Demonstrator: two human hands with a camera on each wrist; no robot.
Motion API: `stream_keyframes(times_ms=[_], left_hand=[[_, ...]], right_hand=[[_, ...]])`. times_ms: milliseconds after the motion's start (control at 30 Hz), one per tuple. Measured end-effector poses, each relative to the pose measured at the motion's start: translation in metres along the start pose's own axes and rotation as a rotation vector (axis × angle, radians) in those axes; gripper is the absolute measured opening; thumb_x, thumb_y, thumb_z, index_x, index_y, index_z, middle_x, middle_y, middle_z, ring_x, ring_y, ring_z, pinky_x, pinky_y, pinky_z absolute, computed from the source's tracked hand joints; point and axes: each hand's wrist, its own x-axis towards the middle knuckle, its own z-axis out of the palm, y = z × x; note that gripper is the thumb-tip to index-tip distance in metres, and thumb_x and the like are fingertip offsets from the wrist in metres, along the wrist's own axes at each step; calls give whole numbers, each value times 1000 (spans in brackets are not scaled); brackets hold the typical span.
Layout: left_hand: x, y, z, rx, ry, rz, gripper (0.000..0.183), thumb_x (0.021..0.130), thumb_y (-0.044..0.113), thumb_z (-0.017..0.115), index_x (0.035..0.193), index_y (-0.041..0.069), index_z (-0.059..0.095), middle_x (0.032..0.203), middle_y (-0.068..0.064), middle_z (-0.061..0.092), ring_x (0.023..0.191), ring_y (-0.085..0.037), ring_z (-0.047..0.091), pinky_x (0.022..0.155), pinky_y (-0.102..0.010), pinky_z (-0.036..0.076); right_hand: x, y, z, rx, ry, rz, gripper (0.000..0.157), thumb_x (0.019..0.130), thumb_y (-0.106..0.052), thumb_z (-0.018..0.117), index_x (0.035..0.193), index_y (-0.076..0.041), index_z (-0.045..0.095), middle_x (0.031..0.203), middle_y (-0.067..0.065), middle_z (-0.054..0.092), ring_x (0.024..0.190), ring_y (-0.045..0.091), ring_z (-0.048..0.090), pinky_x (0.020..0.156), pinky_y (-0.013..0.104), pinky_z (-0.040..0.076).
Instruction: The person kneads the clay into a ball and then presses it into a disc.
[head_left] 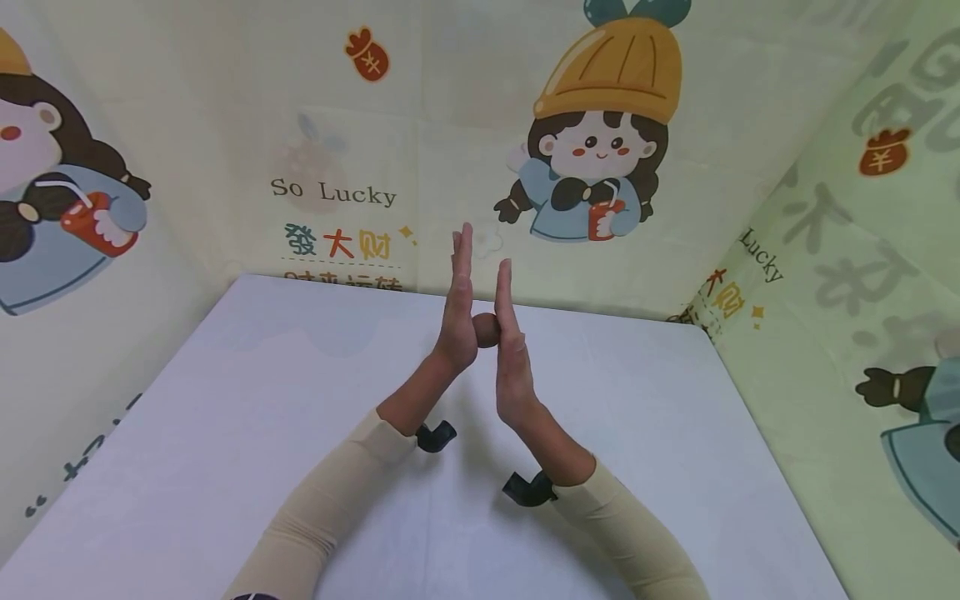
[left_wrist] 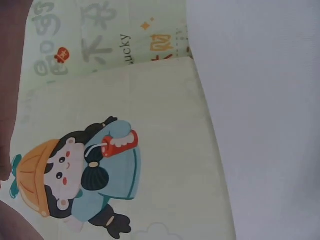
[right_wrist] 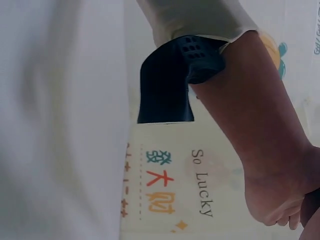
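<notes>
A small round brown ball is held between two upright palms, above the table. From the left, my left hand presses against it with straight fingers pointing up. My right hand presses from the other side, its fingers straight as well. The fingertips of the two hands stand apart. In the right wrist view the left hand shows from its heel side, and a dark sliver of the ball shows at the right edge. Only edges of a hand enter the left wrist view; the ball is out of sight there.
A white table lies below the hands. Behind it and at both sides hang pale printed cloths with cartoon figures and lettering. A black curved wrist mount juts from the left sleeve, another black mount from the right.
</notes>
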Motion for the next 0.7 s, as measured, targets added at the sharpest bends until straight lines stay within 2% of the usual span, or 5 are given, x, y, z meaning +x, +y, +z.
stream_keyframes(times_ms=[200, 400, 567, 700], left_hand=[[-4, -7, 2, 5, -59, -3, 67, 106, 30, 15, 170, 10, 7, 177, -2, 0, 159, -10, -10, 124, -55, -8], [-9, -13, 4, 20, -86, 24, 66, 107, 29, 14, 169, 7, 8, 177, -4, 5, 160, -15, -9, 125, -47, -9], [-15, -15, 8, 25, -126, 60, 64, 107, 21, 13, 168, 3, 9, 176, -13, 7, 161, -21, -8, 126, -44, -6], [-21, -16, 12, 16, -155, 55, 64, 107, 24, 12, 168, 3, 11, 176, -12, 7, 161, -20, -6, 126, -45, -4]], right_hand=[[3, -2, -2, 3, 8, -15, 88, 107, -67, 13, 167, -4, -2, 176, 0, -7, 161, 24, -8, 127, 49, -3], [5, -5, -4, -6, 18, -34, 90, 107, -68, 12, 167, -2, 0, 176, 3, -5, 161, 25, -2, 126, 52, 1], [9, -6, -6, -26, 34, -68, 89, 108, -65, 12, 166, 2, 0, 176, 5, -3, 161, 27, -4, 127, 48, -1], [12, -7, -10, -40, 45, -85, 84, 110, -61, 11, 166, 1, 0, 177, 5, -2, 161, 26, -5, 127, 47, -3]])
